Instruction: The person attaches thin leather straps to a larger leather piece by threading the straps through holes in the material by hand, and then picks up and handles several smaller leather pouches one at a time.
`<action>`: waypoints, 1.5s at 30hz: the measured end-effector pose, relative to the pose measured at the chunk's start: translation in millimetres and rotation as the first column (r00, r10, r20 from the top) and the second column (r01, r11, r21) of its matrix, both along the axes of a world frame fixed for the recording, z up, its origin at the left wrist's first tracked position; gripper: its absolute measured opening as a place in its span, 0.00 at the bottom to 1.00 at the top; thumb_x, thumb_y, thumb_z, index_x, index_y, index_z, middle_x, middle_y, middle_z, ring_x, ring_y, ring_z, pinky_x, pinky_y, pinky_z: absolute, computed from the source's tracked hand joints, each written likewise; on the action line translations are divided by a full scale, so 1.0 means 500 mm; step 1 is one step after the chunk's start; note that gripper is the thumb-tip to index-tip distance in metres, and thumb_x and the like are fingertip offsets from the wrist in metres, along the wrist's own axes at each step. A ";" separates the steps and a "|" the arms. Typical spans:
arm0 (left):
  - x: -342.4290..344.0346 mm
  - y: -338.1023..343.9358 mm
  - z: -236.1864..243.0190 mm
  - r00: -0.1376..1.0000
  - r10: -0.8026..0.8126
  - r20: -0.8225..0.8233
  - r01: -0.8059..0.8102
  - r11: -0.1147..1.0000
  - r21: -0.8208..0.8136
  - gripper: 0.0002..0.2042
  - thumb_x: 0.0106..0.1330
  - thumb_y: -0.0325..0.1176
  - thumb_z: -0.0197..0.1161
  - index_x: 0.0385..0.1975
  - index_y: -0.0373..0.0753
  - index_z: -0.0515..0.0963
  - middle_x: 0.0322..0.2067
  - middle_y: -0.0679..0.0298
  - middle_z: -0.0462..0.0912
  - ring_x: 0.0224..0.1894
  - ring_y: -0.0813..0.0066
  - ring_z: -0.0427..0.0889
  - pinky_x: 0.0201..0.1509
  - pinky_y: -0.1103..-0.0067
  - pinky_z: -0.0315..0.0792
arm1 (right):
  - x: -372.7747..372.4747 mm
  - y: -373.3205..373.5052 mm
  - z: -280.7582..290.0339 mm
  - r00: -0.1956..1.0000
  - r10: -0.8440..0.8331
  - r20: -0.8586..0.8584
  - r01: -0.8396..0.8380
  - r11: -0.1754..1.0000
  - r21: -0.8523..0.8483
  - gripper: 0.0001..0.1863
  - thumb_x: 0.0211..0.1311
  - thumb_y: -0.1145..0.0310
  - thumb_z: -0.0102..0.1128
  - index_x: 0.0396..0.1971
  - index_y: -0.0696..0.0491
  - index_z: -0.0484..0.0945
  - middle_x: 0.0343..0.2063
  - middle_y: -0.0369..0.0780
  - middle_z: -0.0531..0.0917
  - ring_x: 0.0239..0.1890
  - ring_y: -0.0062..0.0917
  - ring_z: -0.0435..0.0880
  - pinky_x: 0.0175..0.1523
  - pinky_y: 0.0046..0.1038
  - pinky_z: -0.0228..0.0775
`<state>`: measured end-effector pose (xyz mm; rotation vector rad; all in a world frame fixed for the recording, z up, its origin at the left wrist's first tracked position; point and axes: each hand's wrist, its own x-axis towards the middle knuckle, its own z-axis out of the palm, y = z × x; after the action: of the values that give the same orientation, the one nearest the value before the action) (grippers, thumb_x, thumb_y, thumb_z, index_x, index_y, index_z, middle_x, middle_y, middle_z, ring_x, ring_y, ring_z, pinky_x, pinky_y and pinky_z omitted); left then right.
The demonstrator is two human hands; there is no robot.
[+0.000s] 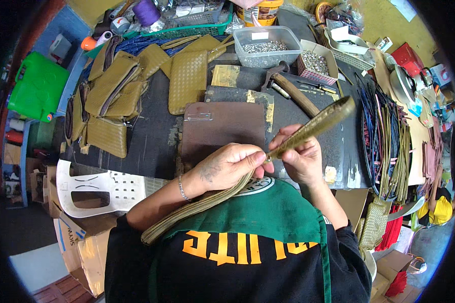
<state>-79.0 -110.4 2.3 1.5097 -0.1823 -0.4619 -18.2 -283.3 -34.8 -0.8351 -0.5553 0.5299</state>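
Observation:
My left hand (231, 162) is closed, its thumb pressed down on the end of a long olive piece (194, 205) that looks like a woven pouch seen edge-on. The piece slants down over my left forearm and apron. My right hand (302, 154) grips an olive strap (322, 122) that rises to the upper right, its far end rounded like a loop and slightly blurred. A small metallic bit shows where pouch and strap meet between my fingertips. Beneath my hands lies a brown leather-like sheet (222, 129) on the dark work table (154, 139).
A wooden-handled hammer (293, 92) lies beyond my right hand. Behind it stand a clear tub (245, 58) and a checked box (328, 76) of small metal parts. Olive woven pouches (114, 98) pile up at the left. Bundled straps (397, 146) hang over the right edge.

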 end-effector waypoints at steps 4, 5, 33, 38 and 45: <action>-0.002 -0.001 0.002 0.995 0.068 0.068 -0.074 0.994 0.085 0.13 0.63 0.36 0.45 0.32 0.33 0.73 0.21 0.68 0.71 0.26 0.86 0.69 0.31 0.87 0.65 | -0.025 0.034 0.005 0.973 -0.186 -0.135 0.191 0.981 0.028 0.14 0.51 0.80 0.51 0.39 0.58 0.65 0.33 0.45 0.76 0.36 0.26 0.76 0.42 0.25 0.68; -0.002 -0.001 0.002 0.992 0.074 0.105 -0.088 0.987 0.132 0.12 0.63 0.34 0.45 0.34 0.33 0.73 0.23 0.70 0.71 0.28 0.87 0.68 0.33 0.89 0.64 | -0.029 0.037 0.007 0.950 -0.245 -0.191 0.256 0.966 0.031 0.13 0.51 0.80 0.50 0.39 0.58 0.65 0.32 0.45 0.76 0.36 0.26 0.76 0.41 0.25 0.69; 0.332 0.329 -0.029 0.886 0.252 0.390 -0.425 0.099 0.900 0.28 0.58 0.53 0.39 0.54 0.40 0.57 0.60 0.58 0.42 0.62 0.59 0.38 0.58 0.52 0.36 | 0.007 -0.025 -0.037 0.999 -0.026 0.027 0.036 0.840 -0.541 0.23 0.45 0.79 0.57 0.44 0.59 0.64 0.32 0.37 0.73 0.35 0.19 0.70 0.42 0.20 0.64; 0.243 0.449 -0.077 0.778 0.294 0.556 -0.439 -0.378 0.815 0.23 0.54 0.34 0.49 0.52 0.40 0.59 0.57 0.57 0.50 0.60 0.58 0.46 0.56 0.54 0.46 | 0.005 -0.077 -0.066 0.997 -0.078 -0.001 0.061 0.779 -0.623 0.19 0.44 0.81 0.57 0.40 0.60 0.67 0.30 0.37 0.74 0.34 0.19 0.71 0.42 0.20 0.64; 0.112 0.600 -0.035 0.783 0.340 0.520 -0.307 -0.515 0.800 0.11 0.51 0.31 0.51 0.34 0.36 0.73 0.34 0.58 0.71 0.42 0.60 0.70 0.40 0.66 0.68 | 0.003 -0.047 -0.036 0.997 -0.051 0.053 0.074 0.696 -0.715 0.16 0.44 0.78 0.59 0.36 0.59 0.70 0.28 0.36 0.75 0.33 0.19 0.73 0.40 0.19 0.65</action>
<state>-23.0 189.6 -15.3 3.1729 1.2268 0.1907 -16.7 -306.7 -52.7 -1.6149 -0.3289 0.6852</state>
